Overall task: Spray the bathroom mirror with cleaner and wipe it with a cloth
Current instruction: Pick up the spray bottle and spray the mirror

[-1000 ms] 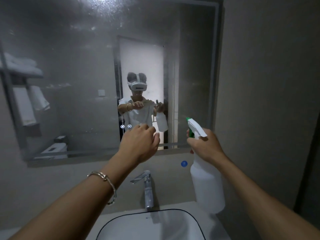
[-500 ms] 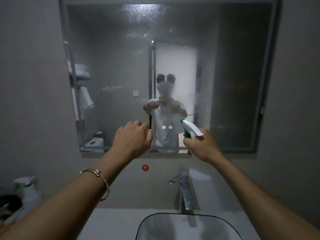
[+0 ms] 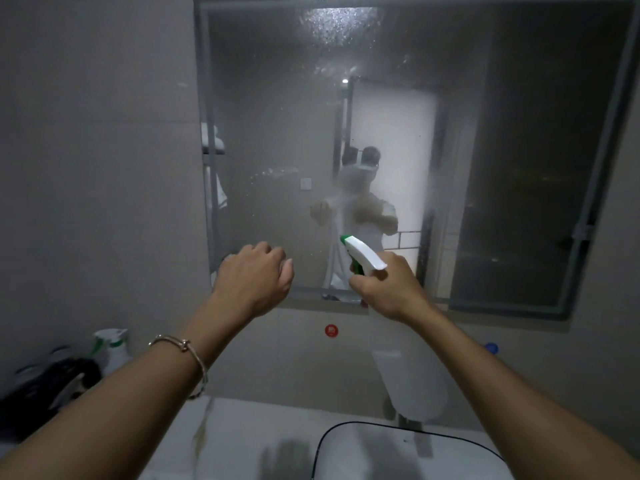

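**Cleaner aimed at the glass**

Above the sink [image 3: 322, 445], the spray bottle [image 3: 412, 386] is gripped at its neck by the right hand [image 3: 384, 289]. The nozzle is turned to the mirror [image 3: 277, 133], so that mist lands there. The left hand [image 3: 254, 282] is raised beside it, fingers curled; whether a cloth is held cannot be told. Droplets are seen on the upper glass.

Two hands [image 3: 254, 282] [image 3: 384, 289], two spray bottles [image 3: 410, 382] [image 3: 112, 348], one mirror [image 3: 277, 116], one basin [image 3: 398, 455], one bracelet [image 3: 180, 344], one red sticker [image 3: 331, 330].
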The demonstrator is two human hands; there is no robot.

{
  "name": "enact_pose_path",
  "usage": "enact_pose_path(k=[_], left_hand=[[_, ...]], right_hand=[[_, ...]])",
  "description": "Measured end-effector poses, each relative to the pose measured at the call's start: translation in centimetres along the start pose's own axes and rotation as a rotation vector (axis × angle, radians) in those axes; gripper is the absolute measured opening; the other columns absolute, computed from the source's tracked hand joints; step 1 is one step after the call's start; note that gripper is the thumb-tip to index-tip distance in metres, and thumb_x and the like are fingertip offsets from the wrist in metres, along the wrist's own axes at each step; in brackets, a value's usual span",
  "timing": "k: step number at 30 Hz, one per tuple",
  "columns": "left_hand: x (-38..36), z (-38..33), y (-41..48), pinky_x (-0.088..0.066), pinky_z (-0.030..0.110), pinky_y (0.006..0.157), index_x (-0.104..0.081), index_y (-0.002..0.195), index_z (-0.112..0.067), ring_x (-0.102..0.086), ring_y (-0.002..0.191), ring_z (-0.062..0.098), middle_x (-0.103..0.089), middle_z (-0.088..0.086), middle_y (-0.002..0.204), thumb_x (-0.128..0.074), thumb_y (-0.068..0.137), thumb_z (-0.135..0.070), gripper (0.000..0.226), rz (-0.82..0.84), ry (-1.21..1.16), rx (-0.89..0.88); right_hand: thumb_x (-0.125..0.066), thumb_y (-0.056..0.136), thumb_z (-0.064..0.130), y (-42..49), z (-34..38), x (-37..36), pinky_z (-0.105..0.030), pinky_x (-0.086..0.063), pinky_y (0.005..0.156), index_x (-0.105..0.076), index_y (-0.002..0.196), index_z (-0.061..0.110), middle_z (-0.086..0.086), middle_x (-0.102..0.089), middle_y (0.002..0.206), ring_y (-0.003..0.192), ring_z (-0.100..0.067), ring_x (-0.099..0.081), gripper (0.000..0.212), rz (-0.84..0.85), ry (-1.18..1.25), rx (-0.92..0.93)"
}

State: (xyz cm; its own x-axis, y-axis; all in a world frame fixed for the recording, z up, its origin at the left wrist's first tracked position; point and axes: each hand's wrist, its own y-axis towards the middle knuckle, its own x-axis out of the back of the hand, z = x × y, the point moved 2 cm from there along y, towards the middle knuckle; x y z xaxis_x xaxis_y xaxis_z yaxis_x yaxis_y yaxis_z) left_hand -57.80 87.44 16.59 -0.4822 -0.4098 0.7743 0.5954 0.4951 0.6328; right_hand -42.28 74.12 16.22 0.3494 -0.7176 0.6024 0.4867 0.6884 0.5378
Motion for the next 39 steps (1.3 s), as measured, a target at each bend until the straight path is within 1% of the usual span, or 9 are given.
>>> enact_pose_path(k=[4,10,13,17,21,24,27,32,39], left_hand=[[0.7,2.8,-0.9,-0.049,0.04,0.078,-0.061,0.103,-0.015,-0.057,0.092,0.031,-0.06,0.011,0.103,-0.032,0.095,-0.041,0.04,-0.015,-0.004,0.042],[1.6,6.1,-2.2,-0.045,0.037,0.077,-0.061,0.104,-0.016,-0.057,0.096,0.03,-0.06,0.01,0.106,-0.031,0.095,-0.041,0.04,-0.006,0.044,0.128],[1.7,7.6,-3.1,-0.045,0.036,0.079,-0.06,0.108,-0.019,-0.057,0.1,0.029,-0.06,0.008,0.11,-0.031,0.096,-0.043,0.04,0.016,0.072,0.155],[1.9,9.6,-4.2,-0.045,0.037,0.081,-0.06,0.113,-0.019,-0.056,0.103,0.03,-0.06,0.008,0.113,-0.031,0.096,-0.042,0.04,0.029,0.074,0.177],[2.2,11.7,-4.9,-0.047,0.038,0.08,-0.062,0.109,-0.016,-0.057,0.099,0.031,-0.061,0.011,0.109,-0.032,0.096,-0.04,0.04,0.011,0.055,0.187],[2.3,13.0,-5.3,-0.047,0.038,0.08,-0.062,0.109,-0.017,-0.057,0.098,0.031,-0.061,0.011,0.109,-0.033,0.096,-0.04,0.04,0.021,0.06,0.218],[2.1,13.5,-5.5,-0.046,0.039,0.082,-0.062,0.107,-0.017,-0.056,0.102,0.031,-0.061,0.011,0.109,-0.034,0.095,-0.039,0.038,0.025,0.069,0.231],[1.4,13.6,-5.7,-0.046,0.037,0.082,-0.06,0.113,-0.017,-0.055,0.102,0.028,-0.06,0.009,0.114,-0.032,0.096,-0.039,0.04,0.048,0.04,0.215],[-1.3,13.2,-6.0,-0.045,0.037,0.081,-0.06,0.11,-0.018,-0.056,0.1,0.03,-0.06,0.01,0.11,-0.032,0.095,-0.039,0.038,0.113,0.015,0.18]], right_hand=[[-0.056,0.071,0.015,0.5,1.3,-2.4,-0.045,-0.052,0.057,-0.053,0.064,0.007,-0.014,-0.061,0.061,0.063,-0.035,-0.063,0.011,0.002,-0.005,0.023],[-0.056,0.072,0.017,1.2,3.8,-5.2,-0.043,-0.052,0.058,-0.057,0.081,0.001,-0.018,-0.064,0.075,0.062,-0.032,-0.063,0.018,0.008,0.112,0.016],[-0.058,0.073,0.012,1.4,4.8,-6.7,-0.037,-0.054,0.056,-0.061,0.074,0.003,-0.014,-0.065,0.065,0.052,-0.021,-0.067,0.01,0.045,0.177,-0.024],[-0.059,0.073,0.014,1.6,5.5,-8.9,-0.029,-0.047,0.051,-0.061,0.065,0.008,-0.002,-0.06,0.051,0.054,-0.023,-0.068,0.011,0.072,0.207,-0.083],[-0.059,0.074,0.017,1.7,6.2,-10.5,-0.039,-0.053,0.058,-0.06,0.073,0.008,-0.006,-0.064,0.059,0.059,-0.026,-0.067,0.009,0.048,0.235,-0.06],[-0.057,0.069,0.024,2.1,7.3,-10.8,-0.049,-0.055,0.062,-0.059,0.081,0.005,-0.012,-0.065,0.07,0.063,-0.031,-0.066,0.022,-0.003,0.258,-0.016],[-0.059,0.07,0.021,2.8,8.0,-10.5,-0.049,-0.056,0.061,-0.061,0.079,0.007,-0.01,-0.064,0.068,0.057,-0.027,-0.066,0.016,-0.05,0.291,-0.001],[-0.06,0.076,0.012,1.8,7.4,-11.7,-0.041,-0.055,0.056,-0.062,0.07,0.006,-0.006,-0.063,0.057,0.051,-0.022,-0.066,0.009,0.043,0.214,-0.041],[-0.057,0.071,0.018,-1.5,4.0,-16.1,-0.04,-0.057,0.057,-0.058,0.078,0.008,-0.009,-0.066,0.071,0.051,-0.019,-0.066,0.012,0.199,0.147,-0.143]])
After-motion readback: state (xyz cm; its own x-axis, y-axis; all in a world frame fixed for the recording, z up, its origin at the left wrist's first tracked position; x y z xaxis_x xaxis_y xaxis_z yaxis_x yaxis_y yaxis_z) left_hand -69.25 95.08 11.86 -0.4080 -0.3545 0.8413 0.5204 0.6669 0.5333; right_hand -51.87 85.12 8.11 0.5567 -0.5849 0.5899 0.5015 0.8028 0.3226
